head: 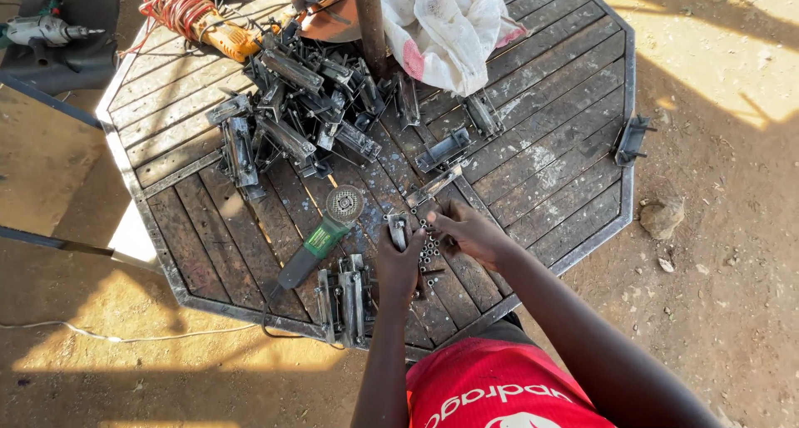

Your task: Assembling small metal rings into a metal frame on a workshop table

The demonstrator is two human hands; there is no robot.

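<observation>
the left hand (398,257) grips a small metal bracket (398,228), fingers wrapped round its lower end so the top sticks up above the knuckles. the right hand (468,231) sits just beside it, fingertips pinched down over a little heap of short metal bushes (429,249) on the table (574,187); it may be pinching one, but the view is too small to tell.

the bracket looks like stiff welded steel, grey and scuffed, with a folded channel shape. it should be fairly heavy for its size, hard and not fragile, with raw edges likely, so the flat sides are the safest place to hold it, as the left hand does now. the bushes are tiny, round and smooth; they will roll and slip, and want a fingertip pinch across the body.

near the front edge of the slatted octagonal table lie finished brackets (348,299), side by side. a green grinder (320,241) rests left of the hands, disc up. a big pile of similar parts (291,112) fills the far side, with a white sack (441,29), an orange-handled tool (225,35) and a drill (42,30) beyond.
</observation>
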